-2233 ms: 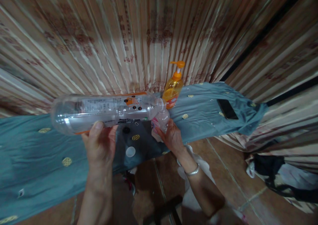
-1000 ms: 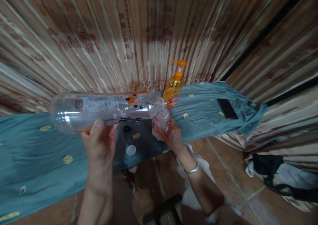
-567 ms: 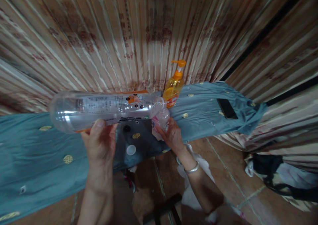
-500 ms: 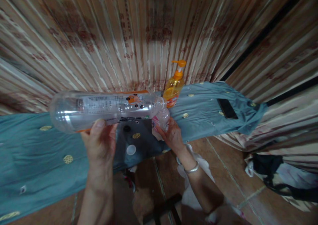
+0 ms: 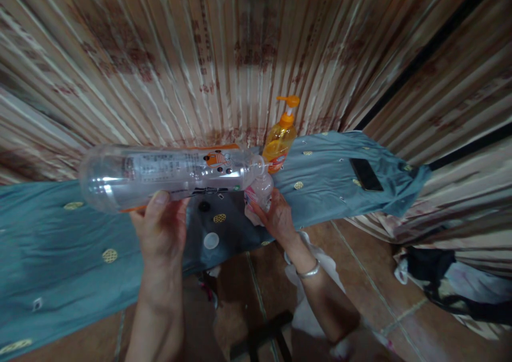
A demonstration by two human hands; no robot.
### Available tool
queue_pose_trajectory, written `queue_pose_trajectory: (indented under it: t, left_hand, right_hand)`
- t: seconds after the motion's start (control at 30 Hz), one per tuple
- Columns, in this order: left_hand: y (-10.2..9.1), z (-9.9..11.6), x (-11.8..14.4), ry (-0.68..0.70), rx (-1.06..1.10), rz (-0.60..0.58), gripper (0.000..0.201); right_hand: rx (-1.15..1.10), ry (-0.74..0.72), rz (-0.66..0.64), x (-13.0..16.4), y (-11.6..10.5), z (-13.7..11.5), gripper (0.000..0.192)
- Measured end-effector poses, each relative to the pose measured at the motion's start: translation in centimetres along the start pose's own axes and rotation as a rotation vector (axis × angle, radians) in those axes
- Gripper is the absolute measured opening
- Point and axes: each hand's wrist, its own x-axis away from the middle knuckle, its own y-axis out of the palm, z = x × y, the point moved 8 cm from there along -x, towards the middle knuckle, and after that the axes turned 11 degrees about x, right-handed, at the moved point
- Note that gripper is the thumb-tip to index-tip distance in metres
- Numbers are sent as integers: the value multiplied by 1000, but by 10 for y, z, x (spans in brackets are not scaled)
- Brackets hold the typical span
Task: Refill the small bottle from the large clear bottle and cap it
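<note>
Large bottle (image 5: pixel 180 173) above teal cloth (image 5: pixel 324 183), curtain (image 5: pixel 240 85), tiled floor (image 5: pixel 364 276)

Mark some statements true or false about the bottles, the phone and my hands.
1. The left hand holds the large clear plastic bottle sideways. True.
2. The black rectangular phone lies on the blue-green patterned cloth. True.
3. The right hand is empty. False: it holds the small clear plastic bottle with pink markings.
4. The yellow-orange see-through pump bottle lies on its side. False: it stands upright.
5. The round white disc lies on the cloth. True.
</note>
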Motion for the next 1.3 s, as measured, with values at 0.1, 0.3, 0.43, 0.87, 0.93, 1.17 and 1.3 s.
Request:
queue_pose_trajectory:
  t: [0.1, 0.3, 0.43, 0.87, 0.93, 1.17, 1.3]
  left_hand:
    - [2, 0, 0, 1, 14, -13, 60]
    - [0, 0, 1, 1, 18, 25, 55]
    - [0, 1, 2, 2, 25, 30, 57]
    - [4, -1, -2, 15, 94, -3, 52]
    - [5, 0, -2, 23, 98, -12, 52]
    - [3, -1, -2, 20, 89, -10, 51]
    - [2, -1, -2, 18, 82, -3, 50]
  right_hand:
    - [5, -8, 11, 1, 0, -1, 51]
    - [24, -8, 18, 1, -1, -2, 51]
    - [16, -3, -2, 0, 0, -2, 50]
    - [29, -17, 11, 1, 0, -1, 56]
    - [37, -30, 24, 1, -1, -2, 57]
    - [27, -12, 25, 0, -2, -1, 53]
    - [12, 1, 13, 0, -1, 0, 51]
